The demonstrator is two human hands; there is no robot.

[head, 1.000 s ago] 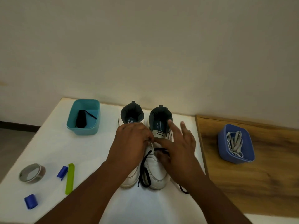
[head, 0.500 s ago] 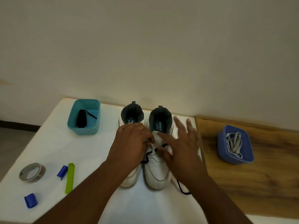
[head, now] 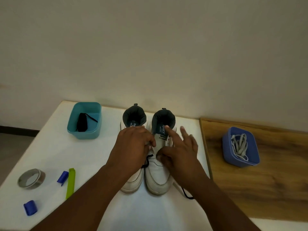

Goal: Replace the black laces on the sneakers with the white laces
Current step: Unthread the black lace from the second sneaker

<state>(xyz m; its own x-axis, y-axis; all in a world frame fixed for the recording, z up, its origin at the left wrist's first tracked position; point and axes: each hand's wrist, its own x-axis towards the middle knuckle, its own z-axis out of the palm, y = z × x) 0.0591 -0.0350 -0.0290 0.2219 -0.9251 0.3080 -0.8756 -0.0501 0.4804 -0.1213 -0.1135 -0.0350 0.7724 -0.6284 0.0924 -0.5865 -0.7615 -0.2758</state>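
Two white high-top sneakers stand side by side mid-table, the left sneaker (head: 133,182) and the right sneaker (head: 158,179). My left hand (head: 133,147) lies over the left sneaker, its fingers curled round the inner eyelet flap of the right sneaker. My right hand (head: 180,154) covers the right sneaker's lacing; thumb and index finger pinch the black lace (head: 147,160) at the lower eyelets and the other fingers fan out. One lace end (head: 186,195) trails to the right of the toe. White laces (head: 240,145) lie in a blue box (head: 250,162).
A teal box (head: 83,134) at the back left holds a bundled black lace (head: 81,124). On the white table's left sit a tape roll (head: 31,178), a green strip (head: 70,182) and two blue pieces (head: 63,176) (head: 30,207). The wooden surface (head: 258,189) adjoins on the right.
The black lace loop that hung over the right sneaker's toe has shrunk to a short piece by the eyelets. My right hand has moved up and slightly right; my left hand stayed.
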